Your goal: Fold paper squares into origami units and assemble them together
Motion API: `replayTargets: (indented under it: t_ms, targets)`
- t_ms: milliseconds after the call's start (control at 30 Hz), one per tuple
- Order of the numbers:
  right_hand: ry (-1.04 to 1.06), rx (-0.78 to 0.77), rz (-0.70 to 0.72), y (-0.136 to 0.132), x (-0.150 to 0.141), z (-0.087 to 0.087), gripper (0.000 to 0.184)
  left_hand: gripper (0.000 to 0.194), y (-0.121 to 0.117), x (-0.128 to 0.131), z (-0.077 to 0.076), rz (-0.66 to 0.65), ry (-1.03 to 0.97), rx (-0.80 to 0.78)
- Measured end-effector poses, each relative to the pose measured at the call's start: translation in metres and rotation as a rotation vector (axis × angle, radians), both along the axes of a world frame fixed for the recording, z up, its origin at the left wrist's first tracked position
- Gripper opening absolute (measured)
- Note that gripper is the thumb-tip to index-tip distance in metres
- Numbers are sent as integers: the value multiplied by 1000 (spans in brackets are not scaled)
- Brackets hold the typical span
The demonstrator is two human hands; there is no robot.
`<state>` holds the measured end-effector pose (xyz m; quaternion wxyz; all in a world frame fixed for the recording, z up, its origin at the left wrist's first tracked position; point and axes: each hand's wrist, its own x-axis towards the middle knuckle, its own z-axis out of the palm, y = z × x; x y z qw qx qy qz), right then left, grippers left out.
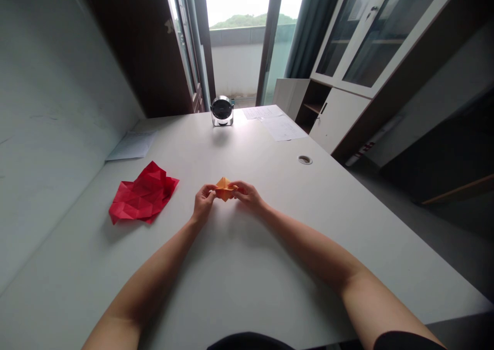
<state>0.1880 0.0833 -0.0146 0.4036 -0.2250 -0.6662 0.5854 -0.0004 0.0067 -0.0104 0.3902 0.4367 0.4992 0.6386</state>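
A small piece of folded orange paper [224, 189] is held just above the desk, pointed at its top and bottom. My left hand [204, 199] pinches its left side between thumb and fingers. On the opposite side, my right hand [249, 195] grips the right corner the same way, and the fingers cover that edge. To the left lies a sheet of red paper [144, 196], creased all over in a pattern of triangles and partly unfolded.
The white desk [239, 267] runs along a wall on the left. A round black and silver device [222, 111] stands at the far edge. Printed sheets [284, 127] lie at the back right, near a cable hole [304, 160]. More papers [132, 145] rest at the back left.
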Motion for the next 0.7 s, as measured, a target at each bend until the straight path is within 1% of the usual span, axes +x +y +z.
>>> replayTargets:
  t_ms: [100,300,533,633,700]
  targets:
    - [-2,-6,-11,0,0,1,38,26,0,0,0,2,24,-3]
    - [-17,-6,-46,1,0,-1,39,34,-2,2,5,-23,32,-14]
    - [-34,23,-78,2,0,-3,39,36,-4,4,9,-54,55,-1]
    - [-51,33,-102,3,0,-4,39,48,-6,5,12,-70,72,5]
    - [-39,32,-105,3,0,-5,39,56,-6,5,12,-50,99,7]
